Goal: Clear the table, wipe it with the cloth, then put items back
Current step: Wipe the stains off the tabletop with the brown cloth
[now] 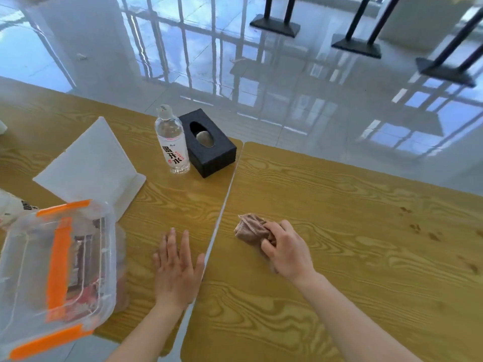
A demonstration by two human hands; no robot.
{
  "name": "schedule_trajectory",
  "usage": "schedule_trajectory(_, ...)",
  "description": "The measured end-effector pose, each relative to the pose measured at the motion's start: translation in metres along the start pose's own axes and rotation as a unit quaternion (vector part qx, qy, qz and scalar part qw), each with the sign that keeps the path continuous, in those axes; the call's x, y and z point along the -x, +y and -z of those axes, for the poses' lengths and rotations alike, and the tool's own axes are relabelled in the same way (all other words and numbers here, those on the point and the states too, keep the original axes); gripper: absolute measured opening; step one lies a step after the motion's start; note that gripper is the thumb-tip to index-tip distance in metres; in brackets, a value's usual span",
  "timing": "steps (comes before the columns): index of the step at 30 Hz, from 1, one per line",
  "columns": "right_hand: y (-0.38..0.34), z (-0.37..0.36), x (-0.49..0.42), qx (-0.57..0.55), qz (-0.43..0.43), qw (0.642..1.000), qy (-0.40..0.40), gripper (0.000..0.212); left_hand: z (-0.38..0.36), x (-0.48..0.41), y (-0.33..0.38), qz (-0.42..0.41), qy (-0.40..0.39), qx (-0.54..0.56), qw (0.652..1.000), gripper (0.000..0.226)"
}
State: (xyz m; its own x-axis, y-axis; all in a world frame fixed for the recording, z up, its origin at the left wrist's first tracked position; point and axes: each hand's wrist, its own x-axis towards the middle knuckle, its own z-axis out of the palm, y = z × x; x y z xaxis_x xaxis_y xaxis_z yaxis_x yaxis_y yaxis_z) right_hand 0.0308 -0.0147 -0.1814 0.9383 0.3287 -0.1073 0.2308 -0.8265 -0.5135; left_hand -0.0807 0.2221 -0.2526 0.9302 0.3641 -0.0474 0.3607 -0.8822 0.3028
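Curled fingers of the right hand grip the cloth (left hand flat on table, fingers straight).

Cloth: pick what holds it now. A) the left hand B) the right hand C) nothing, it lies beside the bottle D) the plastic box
B: the right hand grips the bunched cloth on the table, while the left hand lies flat, holding nothing.
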Motion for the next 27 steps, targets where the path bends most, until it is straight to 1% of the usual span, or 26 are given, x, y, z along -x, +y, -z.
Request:
schedule_trajectory(2,0.031,0.015,0.032,-0.004,-0.032,0.999,0.024,0.033,-0.001,0.012,0.034,-0.089,0.017,0.024,0.996,0.069)
schedule_trajectory(4,0.061,0.026,0.069,-0.007,-0.069,0.997,0.046,0.032,-0.008,0.029,0.074,-0.178,0.022,0.025,0.983,0.065)
schedule_trajectory(7,0.103,0.041,0.130,0.006,-0.117,0.989,0.088,0.032,-0.028,0.061,0.138,-0.277,-0.011,0.026,0.960,0.065)
schedule_trajectory(9,0.129,0.047,0.171,0.030,-0.141,0.983,0.112,0.032,-0.044,0.080,0.171,-0.317,-0.039,0.016,0.948,0.066)
schedule_trajectory(11,0.152,0.048,0.205,0.072,-0.152,0.978,0.125,0.033,-0.058,0.090,0.190,-0.329,-0.055,0.002,0.943,0.066)
schedule_trajectory(13,0.172,0.044,0.232,0.126,-0.175,0.969,0.122,0.035,-0.068,0.093,0.195,-0.323,-0.062,-0.018,0.944,0.067)
schedule_trajectory(15,0.184,0.037,0.249,0.164,-0.194,0.963,0.094,0.049,-0.074,0.095,0.193,-0.325,-0.061,-0.044,0.943,0.070)
schedule_trajectory(17,0.186,0.026,0.251,0.176,-0.170,0.968,0.064,0.065,-0.077,0.096,0.190,-0.325,-0.060,-0.066,0.941,0.072)
schedule_trajectory(18,0.182,0.019,0.246,0.174,-0.152,0.972,0.053,0.068,-0.077,0.096,0.190,-0.322,-0.059,-0.072,0.942,0.072)
schedule_trajectory(20,0.170,0.007,0.232,0.166,-0.133,0.976,0.052,0.068,-0.076,0.095,0.192,-0.313,-0.050,-0.070,0.946,0.073)
schedule_trajectory(22,0.162,0.002,0.230,0.155,-0.110,0.981,0.045,0.063,-0.075,0.096,0.192,-0.310,-0.049,-0.063,0.947,0.072)
schedule_trajectory(24,0.172,-0.002,0.249,0.172,-0.057,0.983,0.037,0.058,-0.075,0.097,0.191,-0.312,-0.050,-0.059,0.947,0.071)
schedule_trajectory(25,0.183,0.000,0.260,0.179,-0.050,0.982,0.034,0.058,-0.075,0.097,0.190,-0.312,-0.051,-0.058,0.947,0.071)
schedule_trajectory(26,0.197,0.007,0.269,0.185,-0.065,0.980,0.034,0.058,-0.075,0.097,0.191,-0.311,-0.051,-0.057,0.947,0.071)
schedule_trajectory(27,0.213,0.016,0.273,0.189,-0.100,0.976,0.039,0.061,-0.076,0.097,0.192,-0.310,-0.050,-0.056,0.948,0.071)
